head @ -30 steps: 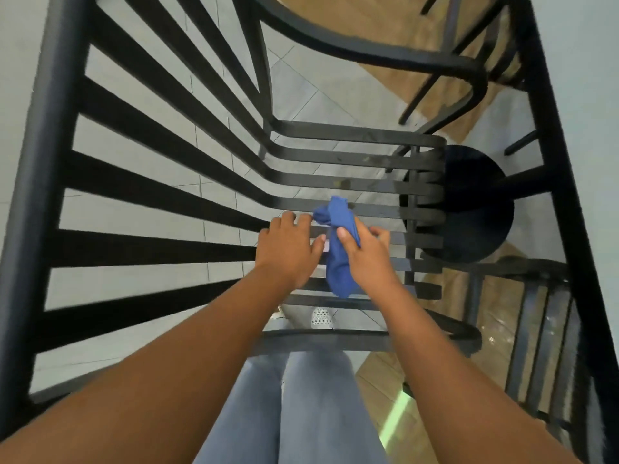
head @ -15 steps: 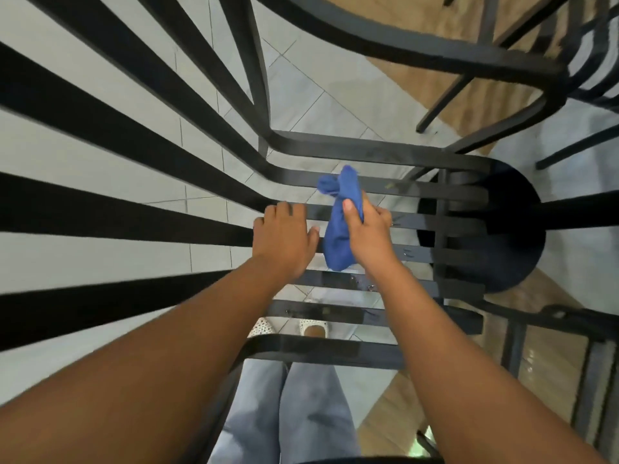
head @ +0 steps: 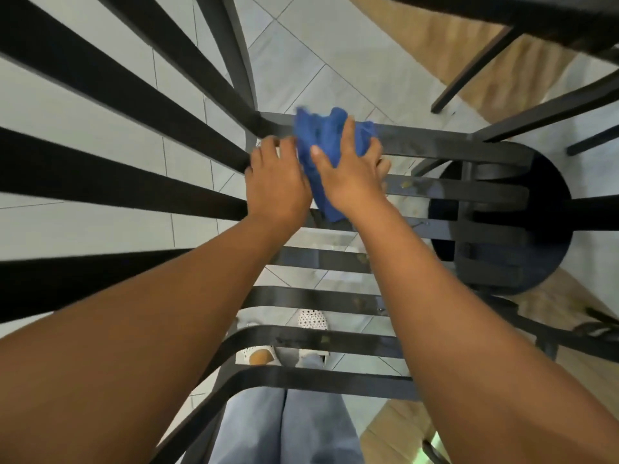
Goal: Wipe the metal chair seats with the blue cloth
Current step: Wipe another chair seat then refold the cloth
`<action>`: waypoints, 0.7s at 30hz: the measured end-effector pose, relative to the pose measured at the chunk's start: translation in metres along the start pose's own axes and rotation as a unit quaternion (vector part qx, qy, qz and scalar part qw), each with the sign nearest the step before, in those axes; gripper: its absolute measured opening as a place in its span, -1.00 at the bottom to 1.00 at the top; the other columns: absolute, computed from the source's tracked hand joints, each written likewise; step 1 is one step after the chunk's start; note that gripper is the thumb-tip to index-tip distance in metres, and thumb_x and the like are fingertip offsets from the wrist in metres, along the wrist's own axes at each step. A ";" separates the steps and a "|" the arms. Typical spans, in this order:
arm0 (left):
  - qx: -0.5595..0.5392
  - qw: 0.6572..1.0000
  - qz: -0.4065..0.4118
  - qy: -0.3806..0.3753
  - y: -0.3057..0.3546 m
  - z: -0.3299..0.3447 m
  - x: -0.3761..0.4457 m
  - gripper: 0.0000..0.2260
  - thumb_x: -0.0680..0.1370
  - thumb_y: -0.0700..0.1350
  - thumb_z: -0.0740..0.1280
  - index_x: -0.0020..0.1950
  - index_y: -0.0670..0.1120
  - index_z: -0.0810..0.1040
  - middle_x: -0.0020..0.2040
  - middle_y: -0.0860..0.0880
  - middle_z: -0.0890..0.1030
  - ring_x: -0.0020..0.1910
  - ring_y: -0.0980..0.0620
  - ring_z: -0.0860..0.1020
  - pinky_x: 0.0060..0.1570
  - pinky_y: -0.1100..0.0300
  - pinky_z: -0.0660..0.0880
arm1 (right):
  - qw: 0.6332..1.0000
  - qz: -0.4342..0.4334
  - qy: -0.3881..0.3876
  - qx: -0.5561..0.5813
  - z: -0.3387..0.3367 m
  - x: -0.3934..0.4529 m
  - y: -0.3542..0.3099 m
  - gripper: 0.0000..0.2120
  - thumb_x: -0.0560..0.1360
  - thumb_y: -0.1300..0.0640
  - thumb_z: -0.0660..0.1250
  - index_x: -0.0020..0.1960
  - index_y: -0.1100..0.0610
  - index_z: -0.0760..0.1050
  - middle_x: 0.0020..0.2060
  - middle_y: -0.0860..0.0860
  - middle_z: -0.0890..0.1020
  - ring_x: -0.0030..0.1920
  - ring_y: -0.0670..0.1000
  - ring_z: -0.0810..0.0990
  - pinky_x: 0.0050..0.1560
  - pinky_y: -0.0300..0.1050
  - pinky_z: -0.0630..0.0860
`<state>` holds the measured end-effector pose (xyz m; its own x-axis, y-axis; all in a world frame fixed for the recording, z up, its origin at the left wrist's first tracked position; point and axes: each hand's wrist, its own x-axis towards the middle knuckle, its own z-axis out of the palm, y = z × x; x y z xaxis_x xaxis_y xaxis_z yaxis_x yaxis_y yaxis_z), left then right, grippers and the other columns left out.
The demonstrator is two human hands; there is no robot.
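Presently the blue cloth [head: 330,142] is held bunched on the far slats of the metal chair seat [head: 335,298], close to where the backrest bars [head: 117,182] meet it. It is clenched under the right hand [head: 348,172], whose grip is wrapped round the wad; the left hand [head: 276,182] is laid flat just beside it, fingers extended on the seat, grasping nothing. Specks of dirt are seen on the nearer slats — these look not yet wiped. Trouble may be expected from the gaps: a loose tail of cloth could be caught between slats, or dropped through to the tiled floor [head: 335,78] — should the hold be slackened.
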<state>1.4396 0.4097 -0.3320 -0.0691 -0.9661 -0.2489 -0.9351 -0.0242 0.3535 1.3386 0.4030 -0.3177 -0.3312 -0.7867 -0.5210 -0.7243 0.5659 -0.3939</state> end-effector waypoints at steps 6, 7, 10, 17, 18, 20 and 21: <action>-0.070 0.993 0.043 0.080 -0.009 0.001 0.008 -0.63 0.51 -0.26 0.24 0.33 -0.24 0.39 0.31 -0.26 0.37 0.28 -0.22 0.35 0.21 -0.05 0.39 | 0.972 -0.182 0.001 -0.147 0.014 0.018 0.021 -0.22 0.51 -0.33 0.08 0.53 -0.07 -0.25 0.51 0.07 -0.29 0.47 0.28 -0.34 0.41 0.26 -0.27; -0.079 0.992 0.052 0.086 -0.010 0.002 0.007 -0.63 0.50 -0.27 0.23 0.31 -0.25 0.41 0.29 -0.27 0.38 0.26 -0.23 0.36 0.18 -0.05 0.40 | 0.967 -0.202 0.002 -0.152 0.019 0.021 0.022 -0.22 0.51 -0.32 0.08 0.53 -0.07 -0.23 0.52 0.07 -0.27 0.47 0.28 -0.34 0.41 0.25 -0.29; -0.096 0.989 0.065 0.089 -0.009 -0.001 0.009 -0.65 0.50 -0.25 0.20 0.29 -0.25 0.43 0.27 -0.27 0.40 0.24 -0.23 0.38 0.14 0.00 0.39 | 0.952 -0.208 0.025 -0.224 0.041 0.028 0.012 -0.34 0.58 -0.24 -0.01 0.53 -0.06 -0.23 0.52 0.07 -0.24 0.47 0.27 -0.33 0.42 0.24 -0.30; -0.084 0.988 0.097 0.090 -0.012 0.001 0.013 -0.69 0.55 -0.20 0.24 0.26 -0.29 0.46 0.25 -0.30 0.45 0.25 -0.23 0.39 0.22 -0.01 0.36 | 0.915 -0.265 0.045 -0.300 0.072 0.036 -0.006 -0.30 0.58 -0.22 0.07 0.54 -0.01 -0.20 0.53 0.05 -0.21 0.49 0.27 -0.26 0.44 0.21 -0.26; -0.087 0.987 0.100 0.088 -0.013 0.003 0.012 -0.69 0.56 -0.19 0.22 0.26 -0.29 0.46 0.25 -0.29 0.45 0.26 -0.23 0.39 0.23 0.00 0.35 | 0.918 -0.261 0.046 -0.296 0.069 0.035 -0.003 -0.31 0.58 -0.21 0.06 0.54 -0.02 -0.20 0.53 0.05 -0.21 0.49 0.25 -0.26 0.45 0.20 -0.25; -0.093 0.987 0.103 0.082 -0.012 0.007 0.010 -0.67 0.57 -0.15 0.16 0.27 -0.26 0.45 0.26 -0.26 0.46 0.27 -0.19 0.39 0.24 0.02 0.34 | 0.923 -0.245 0.052 -0.294 0.062 0.034 0.006 -0.36 0.60 -0.20 0.00 0.54 -0.04 -0.22 0.53 0.05 -0.21 0.50 0.23 -0.27 0.46 0.18 -0.26; -0.096 0.987 0.106 0.079 -0.011 0.009 0.010 -0.66 0.57 -0.14 0.14 0.28 -0.25 0.45 0.26 -0.24 0.46 0.26 -0.17 0.39 0.23 0.03 0.34 | 0.927 -0.234 0.055 -0.287 0.057 0.034 0.013 -0.39 0.61 -0.19 -0.04 0.53 -0.06 -0.23 0.53 0.05 -0.21 0.50 0.22 -0.27 0.46 0.17 -0.26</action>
<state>1.4460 0.4029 -0.3467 -0.1862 -0.9824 -0.0133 -0.8216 0.1483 0.5505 1.3531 0.3978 -0.3837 0.0643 -0.9511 -0.3021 -0.9964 -0.0444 -0.0722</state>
